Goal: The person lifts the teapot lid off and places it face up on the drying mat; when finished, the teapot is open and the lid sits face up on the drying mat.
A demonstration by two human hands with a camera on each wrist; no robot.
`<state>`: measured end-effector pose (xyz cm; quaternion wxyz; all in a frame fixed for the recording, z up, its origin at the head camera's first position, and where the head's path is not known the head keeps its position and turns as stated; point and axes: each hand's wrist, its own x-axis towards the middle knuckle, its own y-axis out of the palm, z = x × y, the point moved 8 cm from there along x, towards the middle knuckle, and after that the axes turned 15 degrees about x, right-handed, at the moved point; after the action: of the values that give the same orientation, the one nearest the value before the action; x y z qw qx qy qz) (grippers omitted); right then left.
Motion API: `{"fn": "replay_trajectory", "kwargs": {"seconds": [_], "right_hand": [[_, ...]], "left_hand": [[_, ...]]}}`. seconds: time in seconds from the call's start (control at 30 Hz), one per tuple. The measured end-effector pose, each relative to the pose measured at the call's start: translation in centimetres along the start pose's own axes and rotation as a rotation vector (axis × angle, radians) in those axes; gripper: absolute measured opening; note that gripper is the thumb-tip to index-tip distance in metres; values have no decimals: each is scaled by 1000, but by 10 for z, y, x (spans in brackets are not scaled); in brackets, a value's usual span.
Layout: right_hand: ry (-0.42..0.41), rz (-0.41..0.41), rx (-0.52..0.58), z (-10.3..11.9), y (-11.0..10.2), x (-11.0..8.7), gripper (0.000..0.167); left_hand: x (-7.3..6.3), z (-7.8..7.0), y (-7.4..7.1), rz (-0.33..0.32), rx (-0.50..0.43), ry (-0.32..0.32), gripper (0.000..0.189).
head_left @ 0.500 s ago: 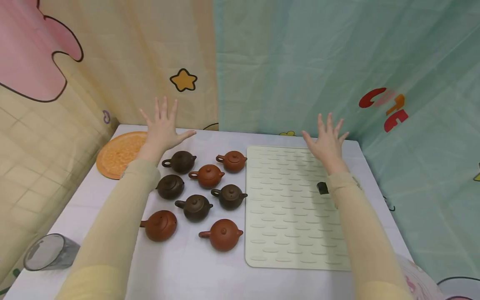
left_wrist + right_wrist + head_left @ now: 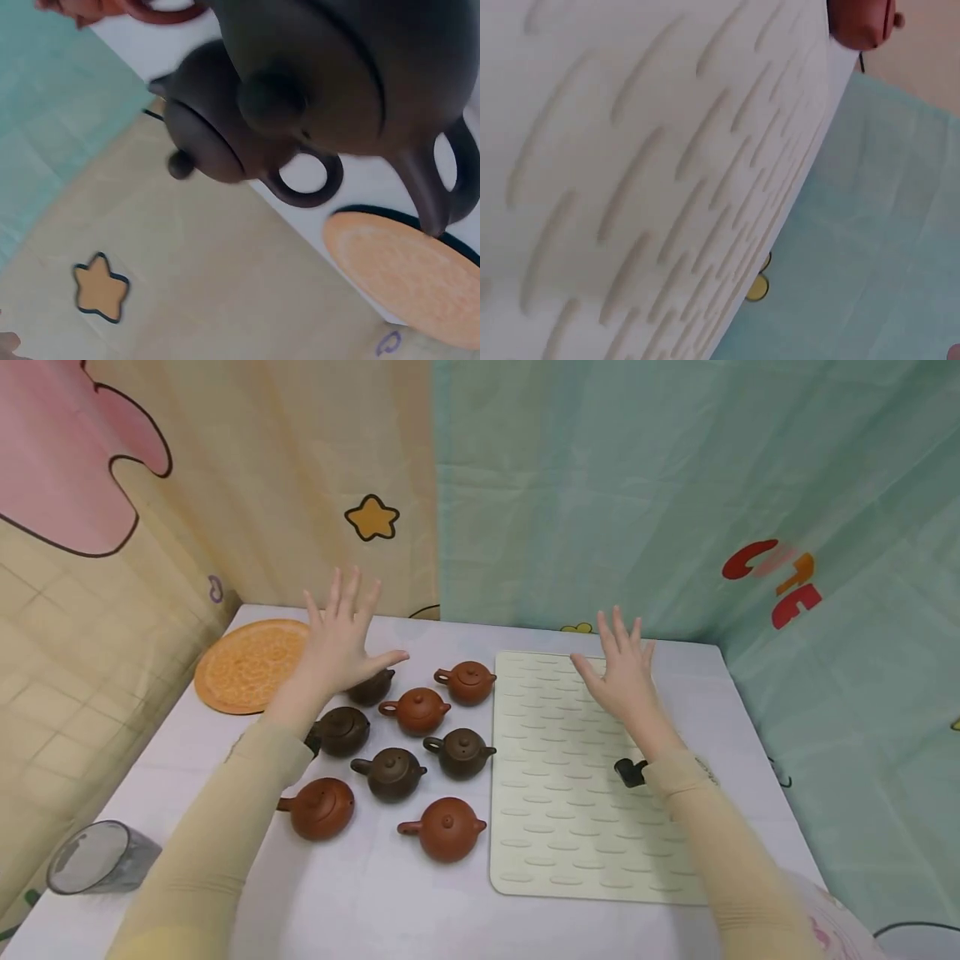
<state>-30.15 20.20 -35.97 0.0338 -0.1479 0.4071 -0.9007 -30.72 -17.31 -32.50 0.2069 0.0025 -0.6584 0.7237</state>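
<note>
My left hand [image 2: 339, 647], fingers spread and straight, hovers over the back left of the table and holds nothing. Beneath it a dark brown teapot [image 2: 371, 691] is partly covered; another dark teapot [image 2: 343, 732] stands by the wrist. In the left wrist view a dark teapot [image 2: 337, 82] looms large before a second one [image 2: 217, 112]. Over the white ridged mat [image 2: 555, 827] my right hand [image 2: 625, 681] is held up with spread fingers, also holding nothing. Reddish-brown teapots, one at the back [image 2: 468, 682] and one at the front [image 2: 450, 830], stand left of the mat.
An orange round mat [image 2: 251, 668] lies at the back left. Near the front left is a grey see-through cup [image 2: 101, 860], apparently on its side. Curtains [image 2: 600, 510] rise behind the white table [image 2: 375, 902]. Small black devices sit at both wrists.
Both hands have come inward and slightly lower: the left moved right, over the back dark teapot, and the right moved left across the mat. The teapots stay where they were.
</note>
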Motion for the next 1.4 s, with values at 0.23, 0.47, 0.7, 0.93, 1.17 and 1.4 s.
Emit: {"fn": "replay_trajectory", "kwargs": {"seconds": [0.23, 0.47, 0.7, 0.93, 1.17, 1.4], "right_hand": [[-158, 40, 159, 41, 31, -44, 65], [-253, 109, 314, 73, 64, -89, 48], [-309, 203, 400, 101, 84, -115, 41], [-363, 327, 415, 120, 107, -134, 32], [-352, 388, 439, 126, 123, -143, 27], [-347, 423, 436, 128, 138, -147, 24]], "left_hand": [[-48, -49, -18, -99, -158, 184, 101], [-114, -94, -20, -146, -315, 358, 88], [-153, -114, -17, -28, -307, 416, 84], [-179, -135, 6, 169, -429, 415, 78], [-185, -141, 28, 290, -516, 343, 74], [-182, -144, 44, 341, -509, 293, 68]]}}
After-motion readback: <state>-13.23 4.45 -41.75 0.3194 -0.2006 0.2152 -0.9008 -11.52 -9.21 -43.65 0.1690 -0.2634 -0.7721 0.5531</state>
